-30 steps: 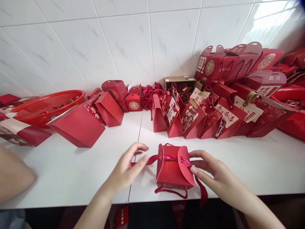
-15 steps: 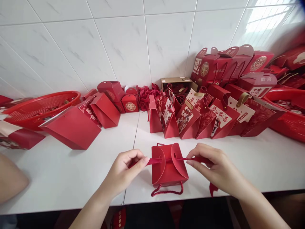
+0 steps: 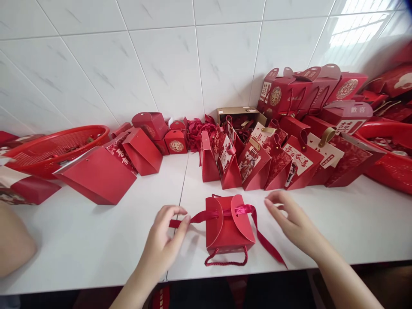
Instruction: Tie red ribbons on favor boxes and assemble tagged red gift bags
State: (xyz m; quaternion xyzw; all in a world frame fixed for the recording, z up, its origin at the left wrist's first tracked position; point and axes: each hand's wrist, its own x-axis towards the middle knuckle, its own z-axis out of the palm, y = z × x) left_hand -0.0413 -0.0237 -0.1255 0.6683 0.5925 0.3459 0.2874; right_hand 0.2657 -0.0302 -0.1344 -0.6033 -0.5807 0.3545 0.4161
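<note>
A small red gift box [image 3: 228, 234] stands on the white table before me, its two rounded flaps folded over the top. A dark red ribbon [image 3: 245, 209] runs through the slots in the flaps. My left hand [image 3: 165, 238] is left of the box with thumb and forefinger apart, and the ribbon's left end passes loosely behind the thumb. To the right, my right hand [image 3: 294, 223] is open and holds nothing. The ribbon's right end hangs over the flap onto the table, apart from that hand. A twisted cord handle [image 3: 227, 262] droops at the box's front.
Several red gift bags [image 3: 255, 165] stand in a row behind the box. Red baskets [image 3: 64, 143] sit at both sides. A bunch of red ribbons [image 3: 199, 133] and a cardboard box [image 3: 240, 111] are by the tiled wall. Another person's arm [image 3: 16, 240] shows at left.
Both hands were pulling the ribbon taut in opposite directions. Now the right hand has let go and moved off, the left has loosened, and the ribbon lies slack.
</note>
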